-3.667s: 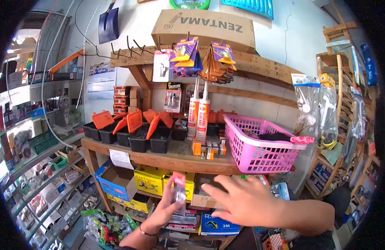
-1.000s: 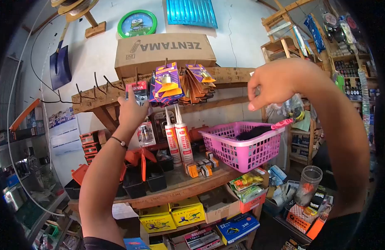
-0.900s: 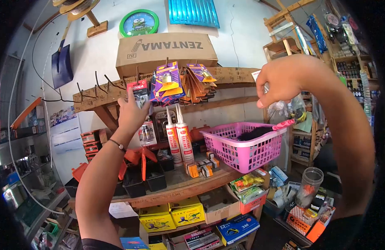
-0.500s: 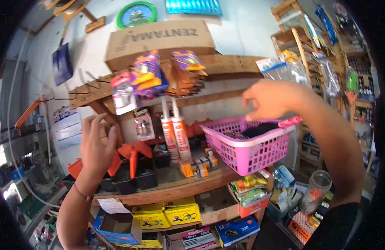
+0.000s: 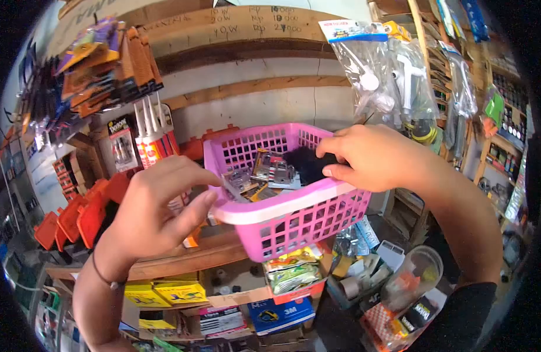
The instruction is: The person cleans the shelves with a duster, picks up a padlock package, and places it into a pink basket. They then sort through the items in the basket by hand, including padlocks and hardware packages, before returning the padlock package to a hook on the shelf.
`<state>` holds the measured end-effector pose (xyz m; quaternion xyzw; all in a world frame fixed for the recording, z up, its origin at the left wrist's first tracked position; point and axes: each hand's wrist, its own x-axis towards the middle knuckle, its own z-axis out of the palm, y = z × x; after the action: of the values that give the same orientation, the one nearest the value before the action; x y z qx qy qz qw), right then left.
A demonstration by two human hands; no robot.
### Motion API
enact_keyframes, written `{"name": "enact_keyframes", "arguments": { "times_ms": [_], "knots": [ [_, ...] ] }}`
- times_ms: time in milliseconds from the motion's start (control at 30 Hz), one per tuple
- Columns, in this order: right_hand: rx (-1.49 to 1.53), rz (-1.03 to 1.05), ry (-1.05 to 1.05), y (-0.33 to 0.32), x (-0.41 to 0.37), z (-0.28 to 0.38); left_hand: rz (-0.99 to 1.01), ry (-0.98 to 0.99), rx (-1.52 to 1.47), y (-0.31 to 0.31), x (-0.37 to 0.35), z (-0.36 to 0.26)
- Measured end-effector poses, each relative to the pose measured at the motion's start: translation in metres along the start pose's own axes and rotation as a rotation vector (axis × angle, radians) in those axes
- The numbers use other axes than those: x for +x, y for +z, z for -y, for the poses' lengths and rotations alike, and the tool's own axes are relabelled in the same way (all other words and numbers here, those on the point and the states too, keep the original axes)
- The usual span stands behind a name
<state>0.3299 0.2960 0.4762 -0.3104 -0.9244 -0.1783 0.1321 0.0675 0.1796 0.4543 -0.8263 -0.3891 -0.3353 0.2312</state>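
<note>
A pink plastic basket (image 5: 294, 205) with a pale front rim sits on the shelf and juts out past its front edge. Inside it lie packaged padlocks (image 5: 280, 171) and a black fuzzy item (image 5: 307, 164). My left hand (image 5: 171, 199) is at the basket's left front corner, fingers bent and thumb apart, with nothing between them. Over the right corner, my right hand (image 5: 367, 155) overlaps the rim. Its fingers curl loosely toward the black item, with a gap between thumb and index finger.
Packaged goods (image 5: 106, 70) hang at upper left, above white-nozzled sealant tubes (image 5: 150, 144). Orange-red lids (image 5: 77, 214) stand at left. Bagged taps (image 5: 388, 76) hang at upper right. Below are yellow boxes (image 5: 179, 291), a blue 3M box (image 5: 282, 314) and a clear jar (image 5: 412, 276).
The view has moved nearer to the basket and turned right. My left hand has come from beside the orange-red lids to the basket's left corner; my right hand has lowered to its right rim.
</note>
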Motion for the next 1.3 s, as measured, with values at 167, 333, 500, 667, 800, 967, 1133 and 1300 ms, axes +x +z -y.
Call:
{"name": "enact_keyframes", "arguments": {
  "times_ms": [167,333,500,667,800,967,1133,1300],
  "knots": [
    [-0.086,-0.010,-0.102,0.004,-0.004,-0.023,-0.048,-0.043,-0.482,0.072,-0.010,0.044],
    [-0.193,-0.112,-0.126,0.013,-0.016,-0.027,-0.636,-0.041,-0.499,0.120,-0.015,0.038],
    [-0.186,-0.006,-0.054,-0.002,-0.028,-0.021,-0.910,-0.067,-0.515,0.138,-0.011,0.033],
    [-0.012,-0.052,0.028,-0.017,-0.026,-0.016,-1.012,-0.080,-0.454,0.148,-0.011,0.034],
    [0.040,0.023,0.043,-0.042,0.007,-0.018,-0.878,0.063,-0.324,0.143,-0.011,0.040],
    [-0.104,0.073,-0.018,-0.044,0.101,-0.036,-0.827,0.109,-0.432,0.134,-0.017,0.045],
    [-0.314,0.337,0.095,-0.007,0.176,-0.009,-0.662,0.269,-0.476,0.128,-0.018,0.057],
    [-0.081,0.562,-0.043,0.038,0.158,-0.012,-0.712,0.234,-0.464,0.130,-0.018,0.053]
  ]
}}
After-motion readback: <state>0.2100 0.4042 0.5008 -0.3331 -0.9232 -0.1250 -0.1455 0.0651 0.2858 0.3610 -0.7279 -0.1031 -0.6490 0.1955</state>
